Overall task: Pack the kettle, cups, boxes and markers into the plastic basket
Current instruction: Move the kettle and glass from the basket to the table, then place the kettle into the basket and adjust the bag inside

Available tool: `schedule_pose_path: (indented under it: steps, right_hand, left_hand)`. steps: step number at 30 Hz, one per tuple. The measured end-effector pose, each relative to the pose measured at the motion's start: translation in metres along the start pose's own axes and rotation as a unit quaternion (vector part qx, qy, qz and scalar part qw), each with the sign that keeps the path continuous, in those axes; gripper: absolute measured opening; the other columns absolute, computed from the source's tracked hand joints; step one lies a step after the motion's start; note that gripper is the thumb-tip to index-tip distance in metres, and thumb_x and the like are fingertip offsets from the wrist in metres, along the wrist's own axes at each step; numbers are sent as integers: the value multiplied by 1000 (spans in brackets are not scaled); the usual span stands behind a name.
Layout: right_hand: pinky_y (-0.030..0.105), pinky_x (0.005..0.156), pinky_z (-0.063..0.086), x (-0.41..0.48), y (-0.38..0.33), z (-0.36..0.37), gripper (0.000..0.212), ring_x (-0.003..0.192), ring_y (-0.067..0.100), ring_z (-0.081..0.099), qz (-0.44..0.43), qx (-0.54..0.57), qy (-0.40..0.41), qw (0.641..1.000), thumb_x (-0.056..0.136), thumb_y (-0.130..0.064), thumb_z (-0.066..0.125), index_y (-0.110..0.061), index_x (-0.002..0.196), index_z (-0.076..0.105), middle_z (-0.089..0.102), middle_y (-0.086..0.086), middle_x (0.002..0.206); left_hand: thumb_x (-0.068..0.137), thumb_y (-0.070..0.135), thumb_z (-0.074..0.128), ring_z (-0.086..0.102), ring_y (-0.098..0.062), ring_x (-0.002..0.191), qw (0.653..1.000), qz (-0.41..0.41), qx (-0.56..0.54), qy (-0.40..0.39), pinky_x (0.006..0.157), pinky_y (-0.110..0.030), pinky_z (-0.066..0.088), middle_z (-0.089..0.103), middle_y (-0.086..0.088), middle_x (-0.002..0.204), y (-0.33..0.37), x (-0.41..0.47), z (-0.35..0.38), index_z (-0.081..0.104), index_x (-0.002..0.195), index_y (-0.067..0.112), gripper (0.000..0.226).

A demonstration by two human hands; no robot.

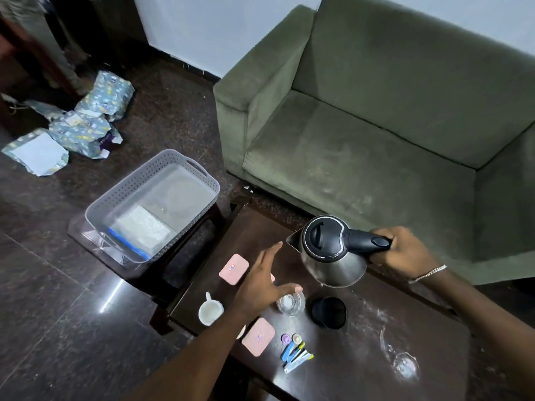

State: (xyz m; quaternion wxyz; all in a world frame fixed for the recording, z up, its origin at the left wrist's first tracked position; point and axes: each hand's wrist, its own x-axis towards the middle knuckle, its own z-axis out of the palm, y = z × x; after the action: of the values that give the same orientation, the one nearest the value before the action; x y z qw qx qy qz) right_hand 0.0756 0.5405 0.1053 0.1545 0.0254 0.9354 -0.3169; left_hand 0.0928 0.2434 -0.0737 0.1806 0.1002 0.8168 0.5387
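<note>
Kettle [333, 253] hangs above the counter [376, 328], off its round black base [329, 312], the right hand [402, 250] closed round the black plastic handle. That handle is the sound place to hold it: the tapering steel body looks smooth, slippery and fairly heavy. The left hand [260, 282] hovers open, holding nothing, over a glass cup [290, 303]. Left of the counter stands the grey perforated basket [115, 204].

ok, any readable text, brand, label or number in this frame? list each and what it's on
None readable.
Two pink boxes: small lid mark each, too blurred.
Patterned parcels on the floor: print too small.
Markers: no legible print.
Kettle: no brand visible.
</note>
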Motion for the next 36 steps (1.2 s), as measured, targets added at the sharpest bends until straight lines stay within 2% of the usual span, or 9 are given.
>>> schedule_pose_path:
  steps: [3, 7, 9, 13, 17, 19, 24, 30, 36]
  right_hand:
    - [29, 48, 30, 8, -21, 0, 20, 52, 9, 37, 2, 36, 14, 999, 47, -15, 60, -4, 62, 55, 44, -6, 53]
    - [34, 52, 28, 25, -47, 4, 22, 52, 13, 37, 5, 108, 13, 994, 46, -9, 60, 3, 64, 56, 45, 2, 52]
    - [29, 50, 29, 36, -65, 7, 18, 50, 12, 37, -1, 120, 13, 993, 46, -8, 60, -2, 63, 58, 45, -1, 51]
    - [25, 44, 29, 61, -103, 16, 16, 47, 9, 38, -15, 129, 9, 991, 46, -7, 61, -9, 61, 56, 46, -7, 49]
    - [21, 42, 27, 90, -144, 30, 12, 45, 10, 37, -33, 179, -1, 983, 46, -2, 60, -8, 55, 54, 46, -4, 48]
    - [22, 43, 27, 109, -163, 38, 14, 46, 11, 37, -42, 187, -5, 981, 46, -2, 59, -14, 52, 54, 46, -3, 47]
    - [29, 51, 27, 162, -197, 71, 17, 53, 13, 38, -56, 203, -27, 977, 48, -2, 60, 5, 62, 54, 46, 2, 52]
    - [21, 45, 29, 224, -230, 122, 15, 47, 10, 39, -72, 236, -52, 968, 48, -1, 60, -6, 61, 62, 49, -6, 48]
    - [32, 52, 34, 279, -256, 176, 23, 59, 15, 46, -83, 212, -68, 971, 43, -1, 58, -22, 53, 59, 48, -2, 63]
  left_hand:
    - [58, 73, 88, 42, 3, 139, 1000, 14, -9, 6, 111, -30, 46, 38, 21, 152, 18, 9, -24, 23, 154, 51, 119]
    - [54, 67, 93, 41, -5, 143, 999, 7, -35, 8, 103, -41, 55, 32, 23, 158, 34, 20, -60, 21, 154, 55, 124]
    - [54, 61, 96, 42, -6, 141, 998, 6, -54, 6, 98, -38, 55, 34, 26, 157, 43, 24, -82, 22, 152, 60, 122]
    - [56, 56, 97, 50, 9, 131, 997, 14, -73, 14, 89, -21, 56, 46, 32, 146, 59, 32, -129, 31, 146, 62, 112]
    - [62, 36, 99, 57, -3, 132, 994, 9, -104, 39, 99, -40, 59, 55, 22, 146, 60, 39, -176, 37, 148, 53, 107]
    - [65, 28, 99, 59, -8, 132, 993, 16, -102, 55, 101, -37, 57, 58, 18, 146, 54, 42, -201, 39, 149, 47, 105]
    - [65, 26, 97, 59, 2, 127, 991, -3, -97, 91, 98, -17, 53, 59, 23, 140, 32, 51, -261, 40, 145, 50, 101]
    - [67, 18, 93, 54, 1, 132, 986, -37, -131, 94, 87, -17, 56, 50, 22, 149, -4, 70, -321, 39, 145, 51, 101]
    - [72, 13, 86, 48, 0, 139, 987, -81, -93, 105, 104, -26, 47, 51, 21, 149, -58, 84, -360, 34, 145, 48, 96]
